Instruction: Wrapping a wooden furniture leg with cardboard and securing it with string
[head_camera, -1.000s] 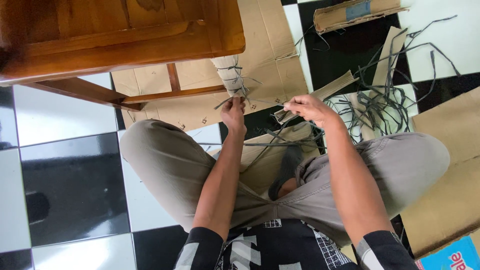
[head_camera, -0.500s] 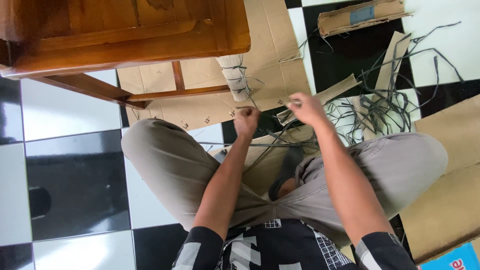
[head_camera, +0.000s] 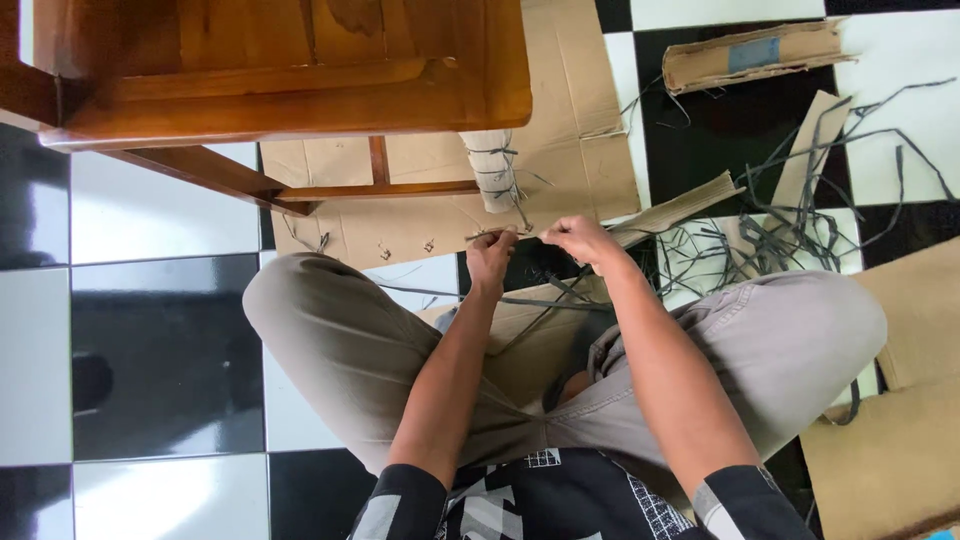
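From where I watch, the floor (head_camera: 150, 350) is a checkerboard of glossy black and white tiles, filling the left side and showing again at the upper right. The wooden furniture (head_camera: 280, 70) at the upper left is a warm reddish brown. Flat cardboard (head_camera: 570, 160) at top centre is plain tan, and the folded cardboard piece (head_camera: 755, 55) at the upper right carries a blue-grey patch. The loose strips (head_camera: 780, 235) scattered at right are dark grey. My trousers (head_camera: 340, 340) across the middle are greyish khaki; the shirt (head_camera: 560, 500) at the bottom is black with white geometric patterning.
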